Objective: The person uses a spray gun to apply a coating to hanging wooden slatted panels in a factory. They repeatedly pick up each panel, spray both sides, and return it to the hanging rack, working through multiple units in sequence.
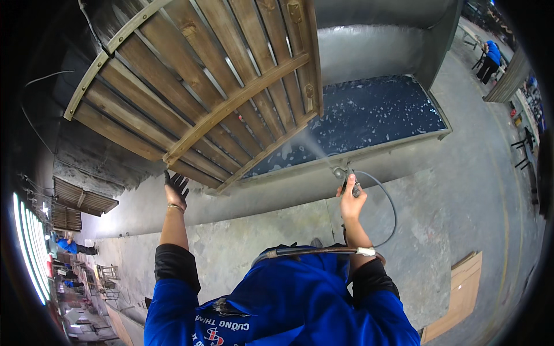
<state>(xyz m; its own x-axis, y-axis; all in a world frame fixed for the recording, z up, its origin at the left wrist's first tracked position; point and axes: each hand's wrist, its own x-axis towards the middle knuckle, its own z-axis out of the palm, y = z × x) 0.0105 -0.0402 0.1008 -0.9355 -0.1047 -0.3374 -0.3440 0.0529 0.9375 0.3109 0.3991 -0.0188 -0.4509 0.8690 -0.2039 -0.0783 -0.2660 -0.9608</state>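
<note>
A slatted brown wooden panel (190,75) hangs tilted in front of me, held up by a hook near its upper left rail. My left hand (176,189), black over the fingers and palm, is open just under the panel's lower corner; whether it touches the wood I cannot tell. My right hand (351,198) is closed around a spray gun (344,173). Pale mist leaves the nozzle toward the panel's lower right edge. From the gun a thin grey hose (395,212) loops down to my right forearm.
Behind the panel lies a metal trough of dark water (381,112) with white flecks floating on it. Other slatted panels (83,196) hang at the left. A plywood sheet (459,294) lies at the lower right. People in blue, one at far right (492,55), stand far off.
</note>
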